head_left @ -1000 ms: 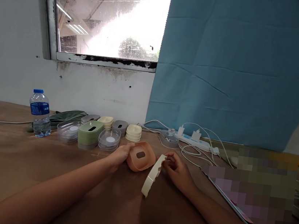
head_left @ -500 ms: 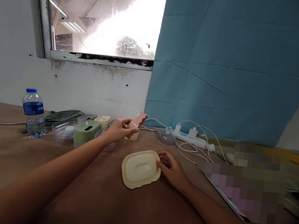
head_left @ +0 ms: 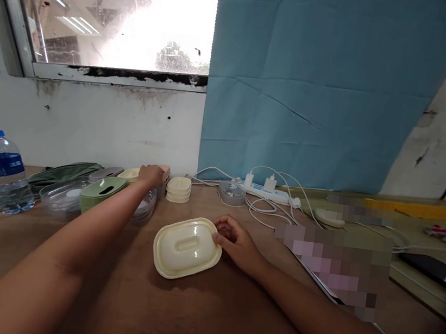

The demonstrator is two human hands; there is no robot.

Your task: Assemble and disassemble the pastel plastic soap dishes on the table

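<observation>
With its thumb on top and fingers curled at the edge, my right hand grips the right end of a glossy cream oval-cornered lid with a raised middle bar. Farther back on the left, my left hand is closed at a pink lid, much of which it covers. Beside that lid stands a stack of small cream dishes. Under my left forearm sit a green container with a dark slot and clear plastic bowls.
A water bottle and a dark green pouch are at the left. A grey round case, a white power strip and tangled cables lie at the back. A phone-like black object rests at the far right.
My left hand has moved back and left with the pink piece, setting it lower among the containers. My right hand still holds the cream lid. The view has turned rightward.
</observation>
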